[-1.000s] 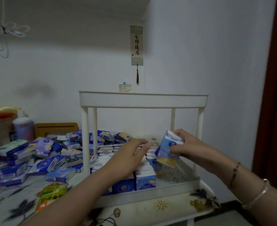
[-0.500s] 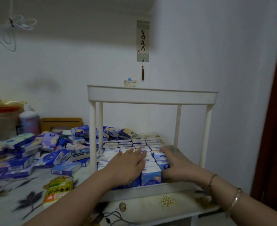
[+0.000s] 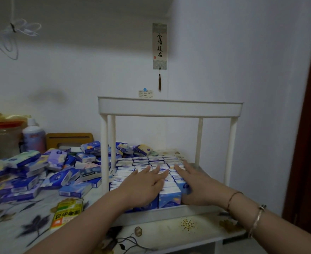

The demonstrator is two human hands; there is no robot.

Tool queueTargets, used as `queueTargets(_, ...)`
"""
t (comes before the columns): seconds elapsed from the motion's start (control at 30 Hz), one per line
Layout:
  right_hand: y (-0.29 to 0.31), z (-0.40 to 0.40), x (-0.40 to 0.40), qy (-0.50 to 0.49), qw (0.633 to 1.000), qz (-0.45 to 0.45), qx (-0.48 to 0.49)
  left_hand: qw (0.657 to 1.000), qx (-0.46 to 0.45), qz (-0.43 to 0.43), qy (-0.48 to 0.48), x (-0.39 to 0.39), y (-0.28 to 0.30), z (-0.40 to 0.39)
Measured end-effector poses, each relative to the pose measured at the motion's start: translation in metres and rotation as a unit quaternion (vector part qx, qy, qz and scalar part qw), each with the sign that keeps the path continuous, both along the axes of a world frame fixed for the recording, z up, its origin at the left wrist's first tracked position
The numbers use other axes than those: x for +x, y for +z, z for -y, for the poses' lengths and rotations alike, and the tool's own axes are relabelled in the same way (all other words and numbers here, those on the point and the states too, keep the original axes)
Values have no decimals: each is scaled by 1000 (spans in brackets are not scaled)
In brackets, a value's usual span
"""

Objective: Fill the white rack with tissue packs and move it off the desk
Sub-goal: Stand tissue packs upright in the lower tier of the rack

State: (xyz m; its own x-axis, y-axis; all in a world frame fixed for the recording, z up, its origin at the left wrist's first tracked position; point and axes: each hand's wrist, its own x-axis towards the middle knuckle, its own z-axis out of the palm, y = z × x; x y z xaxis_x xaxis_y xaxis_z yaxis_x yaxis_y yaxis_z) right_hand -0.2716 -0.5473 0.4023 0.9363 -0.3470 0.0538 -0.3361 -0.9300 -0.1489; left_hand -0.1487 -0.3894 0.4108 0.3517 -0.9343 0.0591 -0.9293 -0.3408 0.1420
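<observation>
Figure: filling the lower shelf. Your left hand (image 3: 145, 184) and right hand (image 3: 193, 182) lie palm down, fingers straight and spread, on top of the upright tissue packs (image 3: 145, 165) packed in rows on the bottom tier of the white rack (image 3: 170, 108). Neither grip closes round anything; both hands rest flat on the pack tops, apparently pressing or levelling them. The rack stands at the right end of the worktop (image 3: 169, 230), in the corner where the two walls meet.

Progress, judged from this view: the bottom tier looks nearly full, with rows running from the front rim towards the back (the far right corner is hard to read, and some bare tray seems to show there). The top tier is seen only from below its rim, so you cannot tell whether it holds anything. A large heap of loose packs (image 3: 41, 173) lies on the worktop just left of the rack, with a few more behind the left posts. A yellow-green packet (image 3: 66, 214) lies near the front edge.

Left to do: probably load the upper tier from the heap, then lift the rack off the worktop. It has not been moved yet.
</observation>
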Motion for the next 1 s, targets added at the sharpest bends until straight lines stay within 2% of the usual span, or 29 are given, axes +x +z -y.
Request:
queueTargets(0.13, 8, -3, -9, 9, 1000, -18, 15, 998, -58, -37, -4, -1, 1, -4)
queueTargets(0.3, 35, -18, -23, 21, 1000, 3, 16, 987, -132, -88, -10, -9, 15, -28)
queueTargets(0.4, 51, -42, -24, 53, 996, 67, 5, 981, -173, -83, -5, -12, 30, -54)
queueTargets(0.47, 56, -64, -19, 75, 988, 133, -2, 971, -211, -110, 11, -11, 37, -72)
queueTargets(0.57, 60, -100, -3, 118, 972, 205, 9, 939, -283, -189, 43, -2, 44, -103)
queueTargets(0.67, 62, -137, 21, 160, 958, 237, 33, 911, -337, -222, 84, 18, 43, -139)
queueTargets(0.8, 56, -178, 63, 201, 947, 237, 79, 894, -369, -185, 176, 59, 19, -191)
queueTargets(0.9, 46, -205, 94, 220, 938, 243, 118, 891, -358, -115, 255, 94, -11, -231)
queueTargets(1.0, 31, -236, 127, 252, 935, 201, 147, 875, -341, -45, 342, 123, -37, -271)
